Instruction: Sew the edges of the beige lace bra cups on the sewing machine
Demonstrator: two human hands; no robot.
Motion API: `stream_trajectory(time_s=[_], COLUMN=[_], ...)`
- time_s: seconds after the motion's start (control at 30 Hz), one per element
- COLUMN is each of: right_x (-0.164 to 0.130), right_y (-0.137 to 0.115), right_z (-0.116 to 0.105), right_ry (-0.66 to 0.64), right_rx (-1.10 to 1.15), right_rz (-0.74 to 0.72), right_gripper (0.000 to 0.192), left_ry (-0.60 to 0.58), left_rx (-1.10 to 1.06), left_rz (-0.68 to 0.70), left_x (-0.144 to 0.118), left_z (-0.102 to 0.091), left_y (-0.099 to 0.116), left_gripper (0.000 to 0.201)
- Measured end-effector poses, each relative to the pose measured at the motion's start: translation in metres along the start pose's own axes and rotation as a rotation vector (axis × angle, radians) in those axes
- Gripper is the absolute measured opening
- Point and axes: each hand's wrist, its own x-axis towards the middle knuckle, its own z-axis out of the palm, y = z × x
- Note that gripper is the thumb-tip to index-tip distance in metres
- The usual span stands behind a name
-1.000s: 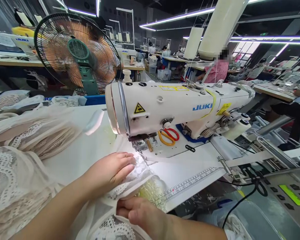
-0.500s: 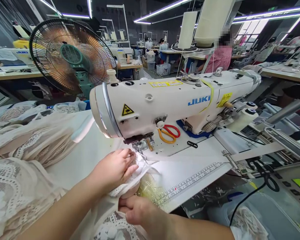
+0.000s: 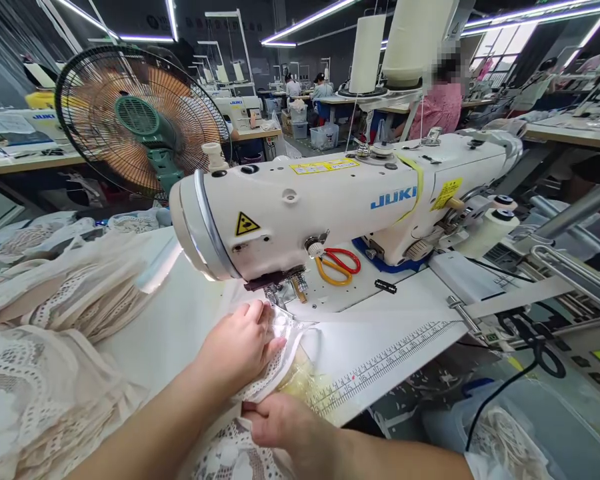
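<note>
A white sewing machine (image 3: 290, 200) stands before me, its presser foot (image 3: 275, 297) low over the bed. Pale lace fabric (image 3: 280, 363) with a scalloped, holed edge runs from the foot down toward me. My left hand (image 3: 245, 343) bears down on it just in front of the foot, fingers bent together and thumb lying along the lace. Nearer me, my right hand (image 3: 285, 423) pinches a fold of the same fabric between thumb and fingers. Its fingertips are partly hidden in the cloth. The needle cannot be made out.
Scissors (image 3: 337, 267) with red and yellow handles and a black razor blade (image 3: 385, 286) lie on the machine bed. Heaped lace garments (image 3: 45, 373) cover the left side. A printed ruler (image 3: 375, 367) follows the table edge. Behind stands a fan (image 3: 140, 120); co-workers sit farther back.
My view has shifted slightly. By my left thumb the lace edge lies flatter and shows more of its holes. Both hands stay on the fabric in nearly the same places.
</note>
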Motion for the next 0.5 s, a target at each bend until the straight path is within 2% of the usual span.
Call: stream_trajectory(time_s=[0.13,0.23,0.37,0.5], right_x=[-0.001,-0.002,-0.001,-0.002], right_y=[0.002,0.002,0.002,0.004], right_z=[-0.001,-0.002,-0.001,0.004], right_ry=[0.008,0.032,-0.02,-0.049], right_rx=[0.026,0.031,0.057,0.08], right_rz=[0.007,0.022,-0.007,-0.013], right_gripper=[0.038,0.04,0.045,0.058], left_ry=[0.052,0.078,0.123,0.153], left_rx=[-0.001,-0.023,-0.017,-0.011], left_rz=[0.032,0.061,0.108,0.177], left_x=[-0.001,-0.002,0.0,0.0], left_z=[0.005,0.008,0.014,0.02], left_y=[-0.005,-0.01,-0.022,-0.04], left_gripper=[0.056,0.051,0.053,0.06])
